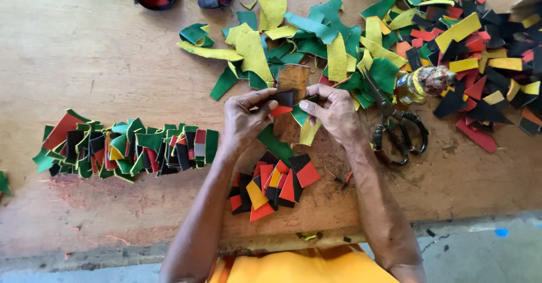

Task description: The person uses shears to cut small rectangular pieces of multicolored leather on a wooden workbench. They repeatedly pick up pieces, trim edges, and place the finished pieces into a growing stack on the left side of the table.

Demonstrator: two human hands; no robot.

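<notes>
At the far left of the wooden table (101, 57) lies a row of folded pieces (127, 146), green, red, black and yellow, overlapping one another. Right of it, the left hand (244, 119) pinches a small black and red piece (283, 103) between thumb and fingertips, closed on it. The right hand (334, 112) meets it from the other side, its fingers closed on the same piece and a green scrap; neither hand is nearer, since both touch it. The piece sits directly over a brown block (291, 99) standing lengthwise away from the person. Just below the hands lies a small heap of cut triangles (275, 187). Right of the right hand rest black scissors (397, 126) (blades pointing away), beside a small bottle (424, 84) among loose scraps (480, 40). No container holds anything here.
</notes>
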